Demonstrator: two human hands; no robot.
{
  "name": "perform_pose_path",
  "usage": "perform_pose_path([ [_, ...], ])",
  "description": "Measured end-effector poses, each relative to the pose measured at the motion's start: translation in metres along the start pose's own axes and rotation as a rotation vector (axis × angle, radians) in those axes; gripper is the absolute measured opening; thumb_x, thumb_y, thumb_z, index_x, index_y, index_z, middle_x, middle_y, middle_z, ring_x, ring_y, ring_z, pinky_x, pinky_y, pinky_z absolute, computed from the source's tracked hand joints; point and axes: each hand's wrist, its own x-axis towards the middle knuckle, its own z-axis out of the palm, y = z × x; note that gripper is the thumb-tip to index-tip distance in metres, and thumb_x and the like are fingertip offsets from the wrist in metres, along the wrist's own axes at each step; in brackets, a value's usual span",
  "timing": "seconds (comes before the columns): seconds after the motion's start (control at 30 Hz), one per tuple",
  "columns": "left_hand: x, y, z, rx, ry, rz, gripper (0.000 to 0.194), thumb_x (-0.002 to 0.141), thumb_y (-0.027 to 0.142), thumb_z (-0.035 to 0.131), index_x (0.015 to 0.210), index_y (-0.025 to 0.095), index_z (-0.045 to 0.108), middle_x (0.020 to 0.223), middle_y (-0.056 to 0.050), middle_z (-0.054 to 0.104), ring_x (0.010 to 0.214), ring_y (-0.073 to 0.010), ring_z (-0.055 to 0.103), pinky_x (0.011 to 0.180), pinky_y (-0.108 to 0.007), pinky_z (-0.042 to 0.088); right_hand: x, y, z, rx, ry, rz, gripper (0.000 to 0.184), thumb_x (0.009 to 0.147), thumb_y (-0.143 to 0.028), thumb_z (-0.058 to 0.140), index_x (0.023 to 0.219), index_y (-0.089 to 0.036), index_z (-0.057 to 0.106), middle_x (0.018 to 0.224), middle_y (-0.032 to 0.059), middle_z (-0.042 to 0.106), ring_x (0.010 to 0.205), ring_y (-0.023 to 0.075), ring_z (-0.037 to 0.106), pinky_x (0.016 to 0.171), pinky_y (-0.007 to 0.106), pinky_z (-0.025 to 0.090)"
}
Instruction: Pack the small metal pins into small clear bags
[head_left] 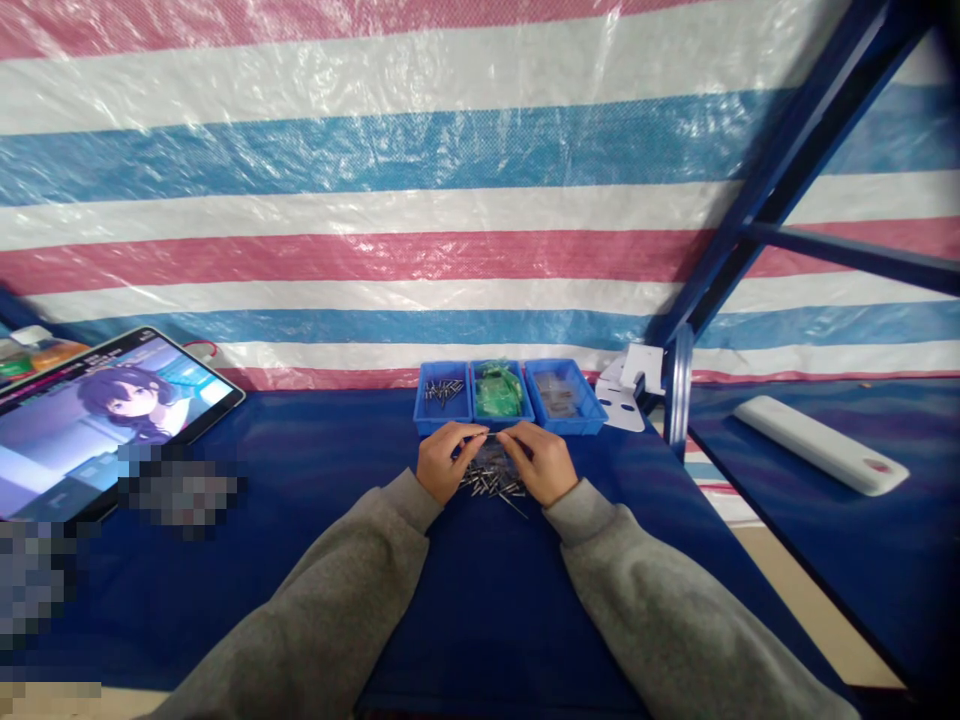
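Looking forward and down over a bench covered in dark blue sheeting (480,610), with a pink, white and blue striped tarpaulin (375,200) filling the top of the frame. Blue steel shelving frame (810,130) crossing the upper right, above a blue-topped side shelf (810,560) carrying a white bar-shaped object (821,445). Tablet (112,420) at the left edge, screen lit with an anime figure, angled toward the wearer, likely for easy viewing. Pixelated patches hiding whatever lies near its lower edge. Three blue plastic trays side by side at the back centre, just beyond the hands, probably kept there for a short reach: left tray (442,400) with metal pins, middle tray (499,395) with a green bag (499,392), right tray (562,398) with a flat packet (556,394), contents unclear. White bracket (622,395) just right of the trays. Grey sleeves (330,590) running in from the bottom corners. Loose metal pins (491,482) scattered at bench centre, in front of the trays and partly under the hands. Left hand (450,460) and right hand (536,462) curled inward, fingertips meeting above the pile; any grasp on a pin too small to tell.
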Motion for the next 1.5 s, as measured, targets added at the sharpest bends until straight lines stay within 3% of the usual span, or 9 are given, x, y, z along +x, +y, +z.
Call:
perform_pose_path([
  [0.13, 0.000, 0.002, 0.000, -0.036, -0.010, -0.056, 0.016, 0.085, 0.021, 0.048, 0.094, 0.015, 0.060, 0.097, -0.007, 0.067, 0.086, -0.0140, 0.063, 0.077, -0.025, 0.050, 0.000, 0.001, 0.000, -0.031, 0.048, 0.018, 0.029, 0.089, -0.035, 0.039, 0.080, -0.018, 0.062, 0.074, 0.0046, 0.062, 0.071, 0.0154, 0.058, 0.065, 0.025, 0.042],
  [0.37, -0.002, -0.004, 0.005, 0.005, -0.041, -0.054, 0.018, 0.087, 0.024, 0.046, 0.096, 0.015, 0.059, 0.080, -0.003, 0.067, 0.069, -0.0106, 0.061, 0.069, -0.023, 0.049, 0.001, 0.002, -0.001, -0.037, 0.051, -0.010, 0.030, 0.089, -0.033, 0.039, 0.078, -0.017, 0.062, 0.073, 0.0048, 0.062, 0.070, 0.0151, 0.057, 0.064, 0.025, 0.041],
  [0.57, -0.003, -0.010, 0.005, 0.118, -0.066, 0.072, 0.027, 0.088, 0.024, 0.044, 0.111, 0.017, 0.058, 0.083, -0.005, 0.064, 0.078, -0.0149, 0.058, 0.075, -0.028, 0.046, -0.001, 0.005, 0.000, -0.050, 0.049, -0.007, 0.027, 0.088, -0.033, 0.042, 0.077, -0.018, 0.061, 0.073, 0.0043, 0.061, 0.069, 0.0153, 0.057, 0.065, 0.025, 0.041],
  [0.73, -0.003, -0.013, 0.005, 0.125, -0.085, 0.100, 0.029, 0.090, 0.021, 0.039, 0.110, 0.018, 0.059, 0.082, -0.006, 0.061, 0.080, -0.0157, 0.054, 0.074, -0.029, 0.044, -0.001, 0.004, 0.000, -0.032, 0.057, -0.002, 0.026, 0.088, -0.032, 0.042, 0.077, -0.018, 0.061, 0.072, 0.0042, 0.060, 0.069, 0.0155, 0.056, 0.065, 0.026, 0.042],
  [0.87, -0.003, -0.012, 0.005, 0.053, -0.099, 0.028, 0.028, 0.090, 0.022, 0.037, 0.109, 0.017, 0.057, 0.075, -0.003, 0.060, 0.071, -0.0128, 0.055, 0.071, -0.025, 0.044, 0.000, 0.000, -0.003, 0.006, 0.085, -0.004, 0.024, 0.088, -0.031, 0.042, 0.082, -0.018, 0.062, 0.077, 0.0049, 0.062, 0.070, 0.0153, 0.056, 0.066, 0.026, 0.042],
  [1.0, -0.005, -0.011, 0.007, 0.035, -0.097, -0.111, 0.028, 0.089, 0.027, 0.042, 0.114, 0.016, 0.049, 0.058, 0.004, 0.052, 0.053, -0.0093, 0.051, 0.059, -0.021, 0.042, 0.000, -0.004, -0.004, 0.050, 0.008, -0.041, 0.023, 0.087, -0.032, 0.045, 0.095, -0.019, 0.061, 0.079, 0.0037, 0.062, 0.062, 0.0128, 0.054, 0.061, 0.025, 0.043],
  [1.23, -0.005, -0.008, 0.004, -0.027, -0.129, -0.156, 0.031, 0.085, 0.029, 0.047, 0.114, 0.018, 0.046, 0.054, 0.007, 0.052, 0.047, -0.0077, 0.050, 0.057, -0.019, 0.042, -0.001, -0.003, 0.000, 0.087, -0.058, -0.095, 0.020, 0.087, -0.030, 0.043, 0.085, -0.019, 0.060, 0.079, 0.0045, 0.062, 0.073, 0.0153, 0.058, 0.067, 0.026, 0.045],
  [1.4, -0.001, -0.005, 0.003, -0.038, -0.073, -0.062, 0.013, 0.084, 0.027, 0.051, 0.087, 0.017, 0.060, 0.074, -0.001, 0.065, 0.069, -0.0110, 0.060, 0.070, -0.022, 0.045, 0.000, -0.002, 0.000, 0.070, -0.020, -0.037, 0.021, 0.089, -0.029, 0.040, 0.086, -0.019, 0.058, 0.079, 0.0042, 0.063, 0.075, 0.0158, 0.060, 0.069, 0.026, 0.045],
  [1.5, -0.001, -0.004, 0.003, -0.012, -0.035, -0.004, 0.013, 0.084, 0.025, 0.051, 0.080, 0.016, 0.060, 0.074, -0.003, 0.063, 0.068, -0.0116, 0.058, 0.067, -0.023, 0.045, 0.000, -0.002, 0.000, 0.075, -0.038, -0.041, 0.023, 0.089, -0.030, 0.038, 0.086, -0.019, 0.059, 0.081, 0.0041, 0.064, 0.077, 0.0157, 0.060, 0.071, 0.026, 0.045],
])
